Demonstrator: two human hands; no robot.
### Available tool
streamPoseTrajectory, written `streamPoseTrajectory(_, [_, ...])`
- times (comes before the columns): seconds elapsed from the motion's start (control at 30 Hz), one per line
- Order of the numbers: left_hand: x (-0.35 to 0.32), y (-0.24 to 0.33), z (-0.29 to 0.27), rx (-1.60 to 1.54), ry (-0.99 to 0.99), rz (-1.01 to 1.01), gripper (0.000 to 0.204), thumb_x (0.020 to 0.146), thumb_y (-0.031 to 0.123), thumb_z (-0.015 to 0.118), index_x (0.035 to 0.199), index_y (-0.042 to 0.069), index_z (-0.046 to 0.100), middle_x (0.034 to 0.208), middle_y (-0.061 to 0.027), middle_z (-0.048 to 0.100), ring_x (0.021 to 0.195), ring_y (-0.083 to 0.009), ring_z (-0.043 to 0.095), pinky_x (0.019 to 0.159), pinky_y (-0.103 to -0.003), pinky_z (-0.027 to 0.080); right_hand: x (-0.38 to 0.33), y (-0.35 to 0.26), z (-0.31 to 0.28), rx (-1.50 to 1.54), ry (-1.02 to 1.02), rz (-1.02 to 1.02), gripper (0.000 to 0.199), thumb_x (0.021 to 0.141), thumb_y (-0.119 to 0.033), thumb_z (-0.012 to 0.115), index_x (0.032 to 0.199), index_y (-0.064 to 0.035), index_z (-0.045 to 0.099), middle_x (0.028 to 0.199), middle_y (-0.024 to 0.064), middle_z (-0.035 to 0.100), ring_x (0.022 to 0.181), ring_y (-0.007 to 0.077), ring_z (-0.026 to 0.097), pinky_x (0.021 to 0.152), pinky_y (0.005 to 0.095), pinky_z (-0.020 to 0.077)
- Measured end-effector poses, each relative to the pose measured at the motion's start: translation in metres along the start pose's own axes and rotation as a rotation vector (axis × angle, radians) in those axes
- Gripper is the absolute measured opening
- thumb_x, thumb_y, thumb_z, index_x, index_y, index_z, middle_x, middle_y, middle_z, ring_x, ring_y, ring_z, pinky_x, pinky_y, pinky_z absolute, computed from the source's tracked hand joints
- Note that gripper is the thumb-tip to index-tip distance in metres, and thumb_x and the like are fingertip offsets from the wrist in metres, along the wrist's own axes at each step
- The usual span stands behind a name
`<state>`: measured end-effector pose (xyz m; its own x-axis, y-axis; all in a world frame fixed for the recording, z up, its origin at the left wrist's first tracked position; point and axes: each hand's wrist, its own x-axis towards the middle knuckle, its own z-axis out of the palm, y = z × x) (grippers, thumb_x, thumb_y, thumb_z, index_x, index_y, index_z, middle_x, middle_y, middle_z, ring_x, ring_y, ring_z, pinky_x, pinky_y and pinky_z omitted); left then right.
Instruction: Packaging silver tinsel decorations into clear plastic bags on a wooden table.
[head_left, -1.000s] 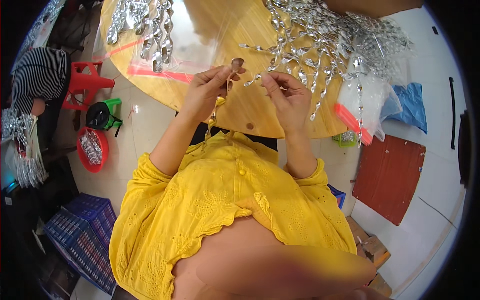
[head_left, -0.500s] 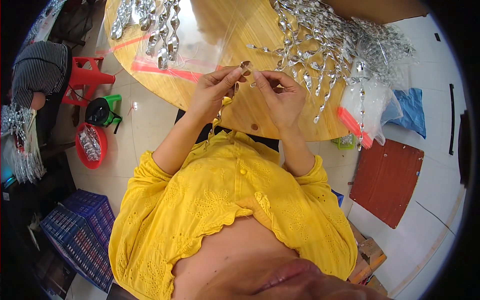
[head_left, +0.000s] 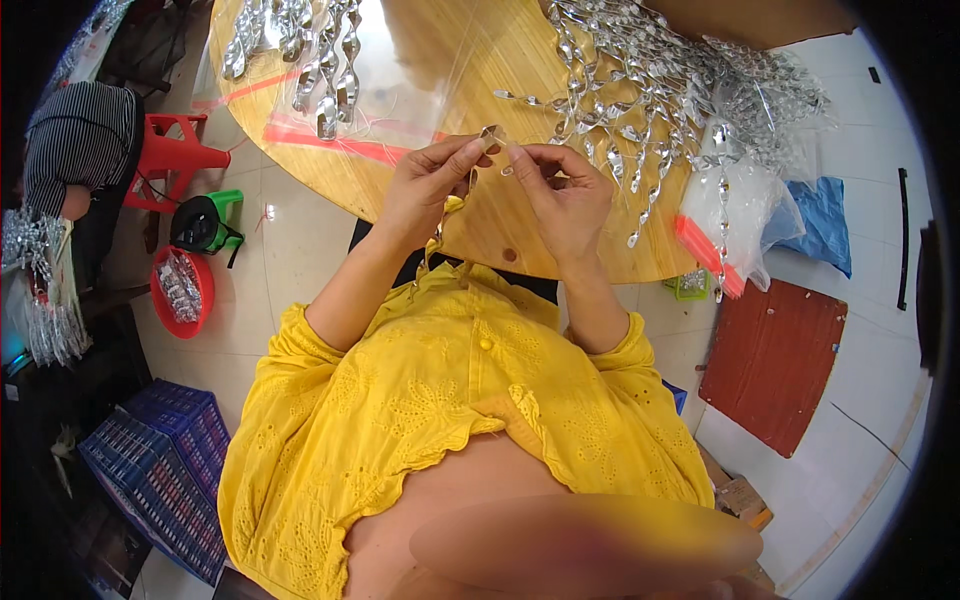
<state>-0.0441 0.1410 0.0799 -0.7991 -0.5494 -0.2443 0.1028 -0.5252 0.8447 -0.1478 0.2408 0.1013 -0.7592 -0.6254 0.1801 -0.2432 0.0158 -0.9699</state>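
Note:
Over the near edge of the round wooden table [head_left: 490, 235], my left hand [head_left: 425, 185] pinches a shiny, twisted metallic spiral strip [head_left: 432, 248] close to its upper end. The strip hangs below that hand toward my lap, reflecting yellow from my top. Facing it, my right hand [head_left: 570, 200] is closed in a pinch, thumb against forefinger, just right of the strip's end. What sits between the right fingertips is too small to make out. Many silver spiral strips [head_left: 640, 100] lie heaped beyond my right hand.
Clear plastic bags with a red edge [head_left: 345, 148] lie at the far left, more spirals [head_left: 328, 75] on them. A clear bag [head_left: 745, 215] hangs over the right edge. On the floor are a red basin [head_left: 208, 300], blue crates [head_left: 160, 470] and a red-brown board [head_left: 775, 365]. Another person sits far left.

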Motion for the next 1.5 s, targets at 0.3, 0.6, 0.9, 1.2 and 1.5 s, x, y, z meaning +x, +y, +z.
streamPoseTrajectory(0.3, [0.000,-0.002,0.000,-0.018,-0.017,-0.012,0.027,0.082,0.021,0.053,0.100,0.002,0.058,0.081,-0.0023,0.057,0.061,-0.0051,0.042,0.056,-0.018,0.036,0.000,0.001,0.001,0.020,0.009,-0.003,0.009,0.071,-0.008,0.065,0.074,-0.0002,0.062,0.062,0.0011,0.058,0.050,0.0026,0.046,0.046,0.0166,0.0367])
streamPoseTrajectory(0.6, [-0.001,-0.003,0.001,-0.023,-0.020,-0.003,0.025,0.082,0.020,0.053,0.098,0.001,0.058,0.081,-0.0017,0.057,0.061,-0.0055,0.042,0.055,-0.018,0.035,0.000,-0.006,0.001,0.050,-0.068,0.048,0.008,0.072,-0.004,0.064,0.076,0.0019,0.062,0.067,0.0006,0.058,0.058,0.0032,0.049,0.051,0.0149,0.0376])
streamPoseTrajectory(0.9, [-0.006,-0.001,0.004,-0.049,-0.069,0.008,0.027,0.084,0.023,0.049,0.098,0.002,0.059,0.085,-0.0016,0.055,0.063,-0.0057,0.041,0.056,-0.018,0.034,0.005,0.003,0.001,0.123,-0.216,0.044,0.046,0.071,0.000,0.063,0.113,0.0014,0.042,0.071,0.0066,0.060,0.065,0.0080,0.057,0.060,0.0158,0.0429])
streamPoseTrajectory(1.2, [-0.004,0.001,0.003,-0.168,0.085,-0.206,0.028,0.082,0.023,0.053,0.096,0.000,0.058,0.074,0.0003,0.057,0.061,-0.0054,0.046,0.055,-0.019,0.036,0.016,-0.004,-0.004,-0.101,-0.428,0.077,0.042,0.072,-0.003,0.062,0.111,-0.0017,0.046,0.071,0.0033,0.061,0.063,0.0070,0.056,0.057,0.0161,0.0415])
streamPoseTrajectory(1.5, [0.028,0.017,-0.026,0.090,0.208,0.391,0.020,0.081,0.014,0.054,0.090,-0.003,0.058,0.088,-0.0090,0.060,0.081,-0.0124,0.056,0.075,-0.024,0.042,0.052,-0.005,-0.057,-0.496,-0.555,-0.056,0.015,0.074,-0.011,0.060,0.086,-0.0018,0.062,0.071,0.0052,0.060,0.063,0.0100,0.054,0.053,0.0232,0.0402])
